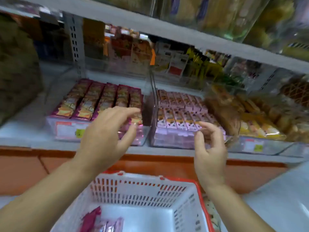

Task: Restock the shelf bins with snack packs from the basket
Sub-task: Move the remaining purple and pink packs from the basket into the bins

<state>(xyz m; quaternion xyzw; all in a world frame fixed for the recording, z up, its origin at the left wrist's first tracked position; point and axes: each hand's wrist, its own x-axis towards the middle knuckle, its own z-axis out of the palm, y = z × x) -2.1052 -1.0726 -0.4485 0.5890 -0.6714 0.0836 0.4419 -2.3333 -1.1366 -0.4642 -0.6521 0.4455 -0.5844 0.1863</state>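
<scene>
Pink packs [102,221] lie in the basket [150,185]; left hand [107,136] and right hand [209,148] hover loose-fingered and empty, so I'd grab one next.

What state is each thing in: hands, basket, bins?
left bin, full, rows of dark-pink packs
middle bin, full, rows of light-pink packs
basket, nearly empty
basket packs, few, lying in the near-left corner
left hand, open, fingers spread above the left bin, holding nothing
right hand, loosely curled at the middle bin's front, nothing visibly held
</scene>
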